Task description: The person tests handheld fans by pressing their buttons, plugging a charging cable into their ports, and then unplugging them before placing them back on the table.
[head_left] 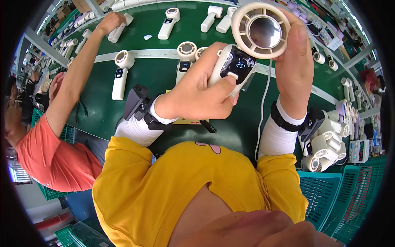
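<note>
A cream handheld fan [261, 31] is held up before my chest, its round grille and mirrored centre toward me. My left hand [201, 88] grips its handle, the thumb on the light button below a black display with lit marks. My right hand [294, 66] is at the right side of the fan's head, thumb along the rim; its other fingers are mostly hidden behind. Partly covered by my left hand, another handheld fan [187, 50] is on the green table. A white cable [263, 107] hangs down beside my right forearm.
Several fans lie on the green table [144, 78], among them a fan [120, 78] at left. A co-worker's hand [111, 22] touches a fan at far left. Fans are piled [327, 146] at right, near a small meter [358, 151] and teal baskets [321, 193].
</note>
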The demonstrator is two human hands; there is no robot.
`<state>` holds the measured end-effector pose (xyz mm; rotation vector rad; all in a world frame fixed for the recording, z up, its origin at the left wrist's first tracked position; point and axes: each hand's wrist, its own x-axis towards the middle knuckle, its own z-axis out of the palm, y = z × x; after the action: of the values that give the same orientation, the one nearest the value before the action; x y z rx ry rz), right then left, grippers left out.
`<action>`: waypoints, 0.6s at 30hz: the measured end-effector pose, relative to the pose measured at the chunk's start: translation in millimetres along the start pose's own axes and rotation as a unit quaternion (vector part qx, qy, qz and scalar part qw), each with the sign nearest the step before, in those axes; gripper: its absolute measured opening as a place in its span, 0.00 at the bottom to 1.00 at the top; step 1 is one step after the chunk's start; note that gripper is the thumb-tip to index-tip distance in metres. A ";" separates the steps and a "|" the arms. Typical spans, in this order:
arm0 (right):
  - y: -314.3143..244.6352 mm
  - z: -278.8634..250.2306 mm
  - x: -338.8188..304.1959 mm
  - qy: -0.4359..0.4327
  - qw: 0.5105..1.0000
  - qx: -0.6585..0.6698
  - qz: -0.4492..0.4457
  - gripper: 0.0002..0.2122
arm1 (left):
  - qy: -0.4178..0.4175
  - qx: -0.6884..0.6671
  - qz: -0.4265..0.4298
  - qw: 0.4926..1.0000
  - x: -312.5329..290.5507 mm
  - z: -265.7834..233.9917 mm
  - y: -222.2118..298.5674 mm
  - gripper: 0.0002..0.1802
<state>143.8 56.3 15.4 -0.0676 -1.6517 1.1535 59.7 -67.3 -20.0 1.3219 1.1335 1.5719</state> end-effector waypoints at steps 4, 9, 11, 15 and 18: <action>-4.1 -3.4 -0.3 -0.003 0.999 -0.038 0.016 0.20 | -0.005 0.086 0.074 0.993 -1.5 0.8 -5.7 0.28; 0.5 -12.0 -1.3 -0.014 0.996 -0.060 0.060 0.19 | -0.001 0.113 0.091 0.989 -4.3 -1.1 -8.1 0.29; -0.4 -13.2 -2.8 -0.019 0.994 -0.059 0.086 0.18 | 0.004 0.109 0.084 0.990 -5.7 -1.5 -8.2 0.29; -8.4 -15.3 0.6 -0.001 0.990 0.010 0.140 0.16 | 0.027 0.106 0.065 0.992 -7.7 -3.5 -6.2 0.29; -10.9 -25.8 3.2 -0.023 0.995 -0.017 0.091 0.15 | 0.064 0.020 0.026 0.997 -18.7 -8.5 -0.6 0.29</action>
<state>167.4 68.8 24.4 -0.2188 -1.7340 1.2707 54.3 -85.9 -26.6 1.3020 1.2215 1.7004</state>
